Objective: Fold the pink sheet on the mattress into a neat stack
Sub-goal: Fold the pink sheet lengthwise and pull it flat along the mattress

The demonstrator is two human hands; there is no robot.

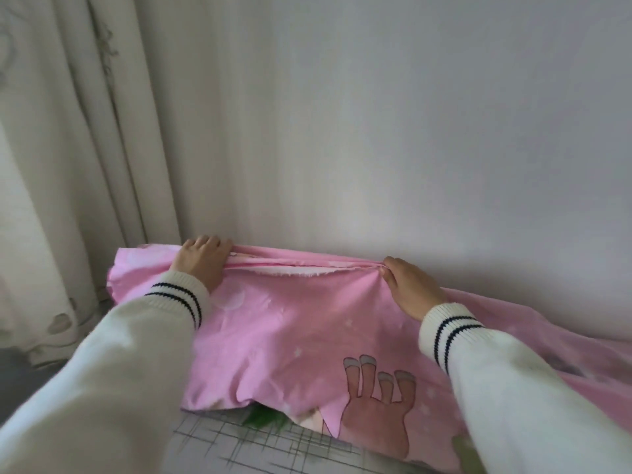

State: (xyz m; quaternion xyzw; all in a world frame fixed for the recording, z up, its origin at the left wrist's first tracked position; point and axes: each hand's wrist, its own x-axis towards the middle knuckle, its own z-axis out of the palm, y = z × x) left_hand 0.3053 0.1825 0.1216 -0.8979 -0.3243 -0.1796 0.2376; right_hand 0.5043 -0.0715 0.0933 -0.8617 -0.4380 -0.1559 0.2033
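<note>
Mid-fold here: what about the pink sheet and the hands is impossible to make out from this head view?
- Fingertips of the left hand and right hand: curled over the far edge of the pink sheet.
- Sheet's right end: cut off by the frame edge and covered by the right sleeve.
- Layer count: folds overlap.
- Mattress: mostly covered by the sheet; its print is blurred.

I see soft, even daylight, brightest on the wall (376, 206) toward two o'clock, with faint shadows. Wide-angle bending curves the edges, and the sleeves (85, 388) at seven o'clock look smeared.
</note>
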